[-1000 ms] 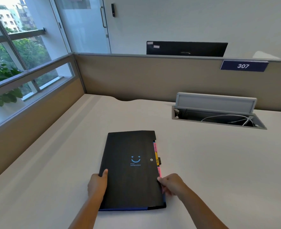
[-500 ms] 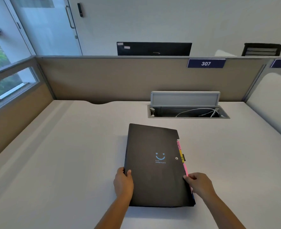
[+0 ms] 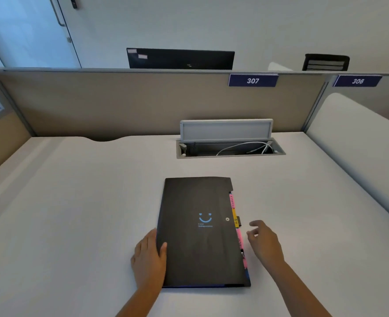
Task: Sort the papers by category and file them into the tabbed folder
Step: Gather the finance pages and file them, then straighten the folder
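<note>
A blue sign (image 3: 253,80) on the wall behind the desk says 307 in white numbers. It is far up past the fingers of the right hand (image 3: 265,244). Another blue sign (image 3: 357,81), further to the right, looks like 306. The black folder (image 3: 200,232) has a blue smiley face (image 3: 205,218), up and to the right of the left hand's thumb (image 3: 163,247). The tiny blue words under it are too small to read. The pink tab (image 3: 232,200) and yellow tab (image 3: 235,219), just left of the right fingers, have writing that is too small to read.

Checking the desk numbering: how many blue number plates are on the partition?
2: plate 307 above the cable hatch, plate 306 at far right.
</note>
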